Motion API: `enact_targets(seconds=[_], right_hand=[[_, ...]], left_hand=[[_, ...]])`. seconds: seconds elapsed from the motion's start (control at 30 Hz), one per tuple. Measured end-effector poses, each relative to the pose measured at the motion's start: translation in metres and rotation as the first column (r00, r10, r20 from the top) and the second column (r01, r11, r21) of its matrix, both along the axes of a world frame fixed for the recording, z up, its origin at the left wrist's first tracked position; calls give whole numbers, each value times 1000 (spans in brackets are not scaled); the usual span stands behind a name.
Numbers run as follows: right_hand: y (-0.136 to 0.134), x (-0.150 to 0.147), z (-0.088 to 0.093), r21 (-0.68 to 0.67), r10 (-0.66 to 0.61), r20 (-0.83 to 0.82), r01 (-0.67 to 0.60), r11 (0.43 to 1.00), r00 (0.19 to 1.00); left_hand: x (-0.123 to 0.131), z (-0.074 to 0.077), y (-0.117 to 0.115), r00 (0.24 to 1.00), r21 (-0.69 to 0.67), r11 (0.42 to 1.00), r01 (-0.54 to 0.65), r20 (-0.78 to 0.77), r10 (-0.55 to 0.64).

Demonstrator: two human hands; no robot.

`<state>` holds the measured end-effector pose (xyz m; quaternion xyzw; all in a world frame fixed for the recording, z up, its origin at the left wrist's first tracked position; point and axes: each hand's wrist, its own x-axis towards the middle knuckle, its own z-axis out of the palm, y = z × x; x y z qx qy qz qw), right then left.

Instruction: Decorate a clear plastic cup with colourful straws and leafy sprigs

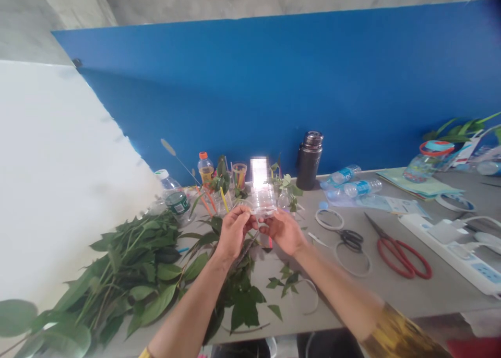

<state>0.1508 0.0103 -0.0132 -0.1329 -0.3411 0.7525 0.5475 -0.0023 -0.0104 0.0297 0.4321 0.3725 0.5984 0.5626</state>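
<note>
Between my two hands is a clear ribbed plastic piece (pixel 263 199) that looks like part of a cut bottle. My left hand (pixel 236 227) pinches its near left edge between thumb and fingers. At the near right edge my right hand (pixel 285 230) grips it the same way. Leafy stems (pixel 243 300) lie on the table below my hands. Just behind the plastic, a small bright screen (pixel 259 171) stands upright, its content blurred.
A pile of leafy branches (pixel 136 259) covers the left. Drink bottles (pixel 205 167) and a dark thermos (pixel 309 162) stand along the blue panel (pixel 254 86). To the right lie red-handled scissors (pixel 405 253), black-handled scissors (pixel 351 239), a tape roll (pixel 329 212) and a power strip (pixel 450 251).
</note>
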Motion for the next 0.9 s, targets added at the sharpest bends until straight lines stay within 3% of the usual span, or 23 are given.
enact_targets(seconds=[0.23,0.37,0.5,0.63,0.77,0.9], right_hand=[[5,0,-1,-26,38,-34,-39,999,999],[1,2,3,106,-23,75,15,994,997],[-2,4,3,169,-106,125,84,982,987],[4,3,0,38,-95,26,94,995,995],[9,5,3,-140,-11,-51,4,990,999],[9,9,10,-218,76,-87,-93,971,993]], left_hand=[[2,0,-4,995,67,996,67,-72,-62],[2,-1,-6,983,115,987,114,-160,-95],[-1,-2,-6,978,80,976,205,-67,-200],[-5,-1,-5,950,71,951,300,70,-305],[-8,4,-4,899,78,927,366,227,-374],[-15,11,-4,823,78,903,421,386,-417]])
